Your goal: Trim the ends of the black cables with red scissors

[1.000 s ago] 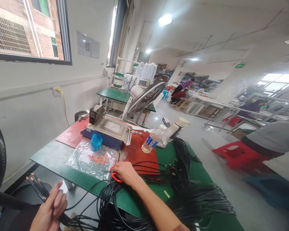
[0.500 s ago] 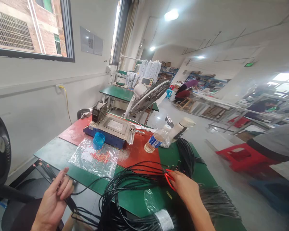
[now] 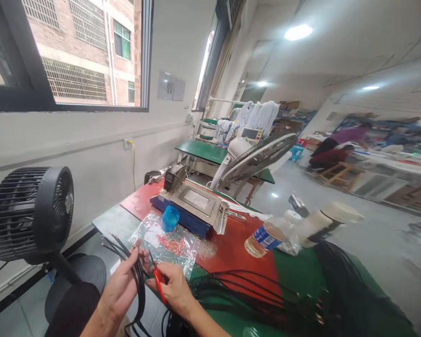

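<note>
My left hand (image 3: 121, 285), at the lower left, is closed around a bunch of black cables (image 3: 140, 290). Their stripped-looking ends fan out past the fingers to the upper left, while the lengths hang down below the palm. Close beside it, my right hand (image 3: 175, 285) grips red-handled pliers (image 3: 159, 283), whose narrow dark tip points up towards the cables. Whether that tip touches a cable I cannot tell. More black cable (image 3: 238, 290) lies in loose loops across the table, right of my right hand.
A clear plastic bag (image 3: 150, 229) with small red-and-white bits lies by a blue cup (image 3: 170, 219). Behind stands a blue-based machine (image 3: 192, 206). A drink bottle (image 3: 264, 238) and a white bottle (image 3: 328, 223) are to the right, a black fan (image 3: 38, 210) at left. People work farther back.
My right hand has come left with the pliers, from the cable coil to beside my left hand. My left hand still holds the cables. The view has turned left.
</note>
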The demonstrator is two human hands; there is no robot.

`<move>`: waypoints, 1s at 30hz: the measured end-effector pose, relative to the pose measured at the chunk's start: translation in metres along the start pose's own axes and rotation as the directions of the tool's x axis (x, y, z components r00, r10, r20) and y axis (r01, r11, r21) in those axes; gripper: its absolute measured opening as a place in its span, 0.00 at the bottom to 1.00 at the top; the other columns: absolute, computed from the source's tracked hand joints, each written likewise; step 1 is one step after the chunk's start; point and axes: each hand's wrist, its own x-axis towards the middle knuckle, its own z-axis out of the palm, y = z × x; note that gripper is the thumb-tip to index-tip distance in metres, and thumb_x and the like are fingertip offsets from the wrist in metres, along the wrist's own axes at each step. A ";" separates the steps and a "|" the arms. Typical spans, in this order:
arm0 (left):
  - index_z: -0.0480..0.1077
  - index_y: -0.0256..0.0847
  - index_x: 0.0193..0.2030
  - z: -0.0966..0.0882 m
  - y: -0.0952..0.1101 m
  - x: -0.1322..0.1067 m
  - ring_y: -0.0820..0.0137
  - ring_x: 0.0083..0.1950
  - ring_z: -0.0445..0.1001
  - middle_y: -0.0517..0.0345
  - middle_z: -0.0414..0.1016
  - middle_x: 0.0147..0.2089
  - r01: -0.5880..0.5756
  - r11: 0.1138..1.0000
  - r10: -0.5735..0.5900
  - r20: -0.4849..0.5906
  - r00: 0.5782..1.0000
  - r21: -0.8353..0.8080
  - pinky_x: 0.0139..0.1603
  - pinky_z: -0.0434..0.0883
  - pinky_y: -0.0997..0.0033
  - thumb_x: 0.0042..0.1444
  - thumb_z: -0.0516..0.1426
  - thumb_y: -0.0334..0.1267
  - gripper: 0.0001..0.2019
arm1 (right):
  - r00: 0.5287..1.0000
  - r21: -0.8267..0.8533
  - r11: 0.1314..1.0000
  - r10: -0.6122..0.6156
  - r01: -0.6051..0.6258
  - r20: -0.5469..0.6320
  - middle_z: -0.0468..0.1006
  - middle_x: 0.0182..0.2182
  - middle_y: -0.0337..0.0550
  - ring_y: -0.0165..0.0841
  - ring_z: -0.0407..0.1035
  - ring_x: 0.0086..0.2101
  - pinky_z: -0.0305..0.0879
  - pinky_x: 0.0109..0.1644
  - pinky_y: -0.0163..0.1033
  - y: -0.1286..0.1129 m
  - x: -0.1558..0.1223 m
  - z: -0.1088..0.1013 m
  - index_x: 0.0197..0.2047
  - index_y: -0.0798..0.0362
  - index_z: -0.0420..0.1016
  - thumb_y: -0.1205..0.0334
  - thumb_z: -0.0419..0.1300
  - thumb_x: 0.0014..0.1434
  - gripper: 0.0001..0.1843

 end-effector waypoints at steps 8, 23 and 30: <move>0.66 0.37 0.55 -0.003 -0.018 0.009 0.64 0.44 0.77 0.47 0.79 0.40 -0.048 0.972 0.055 -0.023 0.998 0.229 0.46 0.75 0.65 0.54 0.58 0.28 0.21 | 0.992 0.007 0.998 0.060 -0.059 -0.112 0.61 0.16 0.34 0.25 0.55 0.20 0.48 0.25 0.31 0.021 -0.017 0.008 0.21 0.56 0.68 0.48 0.59 0.53 0.20; 0.69 0.33 0.50 -0.017 -0.023 0.014 0.81 0.15 0.52 0.66 0.65 0.20 -0.173 0.604 0.244 0.027 0.969 0.778 0.15 0.47 0.77 0.37 0.64 0.58 0.37 | 0.979 -0.119 0.987 0.086 -0.109 -0.183 0.66 0.19 0.38 0.27 0.59 0.22 0.50 0.26 0.32 0.027 -0.018 -0.003 0.20 0.55 0.66 0.56 0.57 0.54 0.15; 0.77 0.32 0.39 -0.015 -0.013 0.018 0.83 0.17 0.45 0.67 0.59 0.18 -0.152 0.773 0.181 0.016 0.983 0.616 0.16 0.42 0.77 0.41 0.65 0.51 0.24 | 0.951 0.107 0.960 0.273 -0.259 -0.147 0.60 0.16 0.34 0.25 0.53 0.20 0.48 0.23 0.31 0.023 -0.012 -0.011 0.20 0.56 0.67 0.49 0.58 0.52 0.19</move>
